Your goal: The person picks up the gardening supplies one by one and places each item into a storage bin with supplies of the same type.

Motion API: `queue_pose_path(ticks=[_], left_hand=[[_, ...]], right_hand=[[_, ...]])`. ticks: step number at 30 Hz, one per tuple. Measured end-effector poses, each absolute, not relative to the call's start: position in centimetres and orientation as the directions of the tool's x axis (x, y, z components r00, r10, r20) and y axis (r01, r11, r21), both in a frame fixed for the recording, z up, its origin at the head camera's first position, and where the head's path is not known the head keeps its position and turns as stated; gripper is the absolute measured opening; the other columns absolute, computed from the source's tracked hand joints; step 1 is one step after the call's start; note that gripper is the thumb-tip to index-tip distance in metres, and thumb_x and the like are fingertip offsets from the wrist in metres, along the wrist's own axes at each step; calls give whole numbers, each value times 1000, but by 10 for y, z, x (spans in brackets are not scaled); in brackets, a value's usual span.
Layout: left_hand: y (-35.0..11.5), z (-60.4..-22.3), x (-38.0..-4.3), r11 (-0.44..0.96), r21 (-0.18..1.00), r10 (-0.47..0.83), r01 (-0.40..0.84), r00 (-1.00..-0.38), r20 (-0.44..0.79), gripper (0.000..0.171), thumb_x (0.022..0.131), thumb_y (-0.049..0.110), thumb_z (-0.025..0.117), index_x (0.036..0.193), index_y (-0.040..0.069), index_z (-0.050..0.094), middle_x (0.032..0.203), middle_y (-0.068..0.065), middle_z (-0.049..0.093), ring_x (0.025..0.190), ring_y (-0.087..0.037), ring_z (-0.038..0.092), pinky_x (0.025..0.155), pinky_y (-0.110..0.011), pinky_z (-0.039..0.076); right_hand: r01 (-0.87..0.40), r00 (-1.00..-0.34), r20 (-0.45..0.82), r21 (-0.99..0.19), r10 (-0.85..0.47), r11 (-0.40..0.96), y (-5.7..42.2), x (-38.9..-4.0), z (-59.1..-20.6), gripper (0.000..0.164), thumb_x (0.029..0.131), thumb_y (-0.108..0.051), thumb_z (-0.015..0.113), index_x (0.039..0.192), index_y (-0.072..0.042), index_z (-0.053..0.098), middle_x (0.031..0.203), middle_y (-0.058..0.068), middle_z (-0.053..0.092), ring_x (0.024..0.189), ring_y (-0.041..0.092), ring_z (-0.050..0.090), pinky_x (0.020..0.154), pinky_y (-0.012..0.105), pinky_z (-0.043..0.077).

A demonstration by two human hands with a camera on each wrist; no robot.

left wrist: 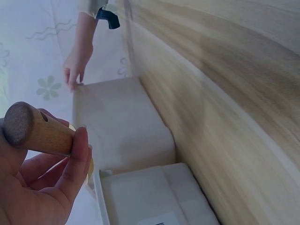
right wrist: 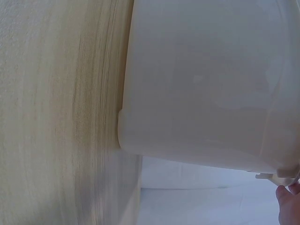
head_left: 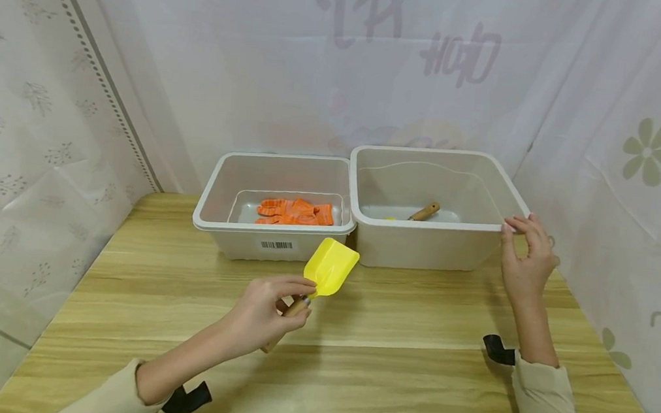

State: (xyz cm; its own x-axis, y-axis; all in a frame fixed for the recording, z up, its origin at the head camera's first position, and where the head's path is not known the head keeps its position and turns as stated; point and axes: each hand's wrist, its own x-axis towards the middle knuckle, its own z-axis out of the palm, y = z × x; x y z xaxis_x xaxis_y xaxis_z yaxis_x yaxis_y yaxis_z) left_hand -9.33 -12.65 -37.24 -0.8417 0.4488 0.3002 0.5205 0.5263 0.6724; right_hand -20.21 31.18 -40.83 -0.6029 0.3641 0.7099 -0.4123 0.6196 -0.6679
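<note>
My left hand (head_left: 268, 309) holds a small yellow hand shovel (head_left: 332, 266) by its wooden handle, the blade tilted up in front of the bins. In the left wrist view the round end of the wooden handle (left wrist: 47, 133) shows between thumb and fingers. At the front right corner of the larger white bin (head_left: 421, 248), my right hand (head_left: 529, 260) grips the rim with thumb and fingertips. Inside that bin lies a tool with a wooden handle (head_left: 425, 211); a bit of yellow shows beside it, the rest hidden by the wall.
Left of the larger bin, against it, stands a lower white bin (head_left: 238, 244) with orange gloves (head_left: 300, 212) inside and a barcode label on its front. Both rest near the back of a wooden table (head_left: 386, 382). Printed curtains (head_left: 249, 61) hang behind and at the sides.
</note>
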Motion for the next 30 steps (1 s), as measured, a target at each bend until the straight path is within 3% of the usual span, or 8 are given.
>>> queue_pose_path(ticks=[2, 5, 13, 23, 30], left_hand=[[-126, -370, -94, 526, 664, 457, 531, -835, 306, 27, 88, -3, 78, 115, -2, 80, 123, -17, 78, 92, -19, 77, 66, -11, 59], [-124, -367, -96, 531, 650, 469, 545, -827, 310, 28, 88, -3, 78, 116, -1, 80, 123, -16, 78, 91, -17, 76, 66, -12, 59], [-120, -358, -100, 523, 634, 498, 570, -808, 316, 29, 87, -4, 78, 116, -3, 79, 123, -17, 78, 90, -16, 76, 66, -12, 59], [-117, -351, -107, 509, 626, 510, 590, -793, 332, 28, 86, -3, 78, 115, -4, 79, 121, -19, 78, 90, -18, 76, 66, -11, 59], [-112, -345, -111, 496, 638, 498, 589, -795, 346, 28, 87, -4, 78, 115, -4, 79, 121, -18, 78, 91, -19, 76, 67, -12, 60]], right_hand=[[-407, -602, 711, -664, 363, 627, 312, -203, -409, 22, 99, -6, 71, 112, 12, 75, 125, 33, 72, 141, 47, 57, 128, 32, 40], [-405, -602, 710, -667, 366, 626, 312, -204, -409, 22, 99, -6, 71, 112, 12, 75, 125, 33, 72, 141, 46, 57, 127, 28, 40], [-423, -602, 706, -678, 373, 601, 311, -206, -409, 17, 95, 0, 73, 109, 10, 77, 123, 34, 72, 141, 47, 57, 129, 50, 39], [-407, -610, 694, -688, 382, 601, 313, -206, -409, 17, 96, 1, 73, 109, 11, 76, 124, 33, 72, 142, 48, 56, 129, 55, 38], [-424, -608, 704, -679, 367, 599, 311, -202, -407, 17, 95, 1, 73, 109, 10, 77, 122, 33, 72, 141, 48, 57, 129, 46, 40]])
